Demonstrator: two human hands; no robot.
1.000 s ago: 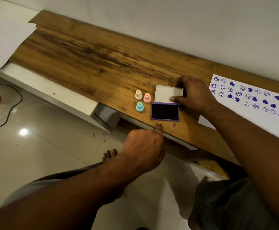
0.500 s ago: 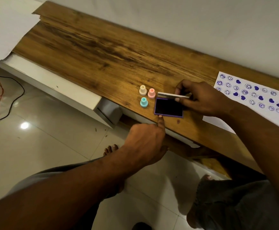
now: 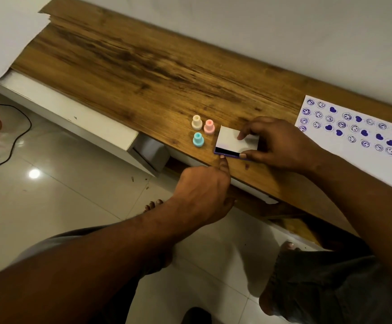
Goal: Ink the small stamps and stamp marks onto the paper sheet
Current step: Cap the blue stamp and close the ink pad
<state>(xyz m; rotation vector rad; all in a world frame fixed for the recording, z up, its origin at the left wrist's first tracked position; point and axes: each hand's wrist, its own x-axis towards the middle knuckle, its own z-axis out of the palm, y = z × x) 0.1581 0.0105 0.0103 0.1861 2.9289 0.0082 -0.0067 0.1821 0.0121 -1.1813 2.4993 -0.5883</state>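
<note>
on the desk (image 3: 143, 73), right hand (image 3: 276, 143) grips the pad (image 3: 227, 152) lid (image 3: 234, 140), nearly closed; left hand (image 3: 202, 195), one finger extended, braces the pad's near edge; stamps (image 3: 198, 139) stand just left.

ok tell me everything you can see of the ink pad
The ink pad is a small flat rectangular case with a purple base and white lid, lying near the wooden table's front edge. The lid is almost shut, leaving a dark ink strip showing. The right hand presses the lid; the left hand's fingertip touches the base's front edge.
</note>
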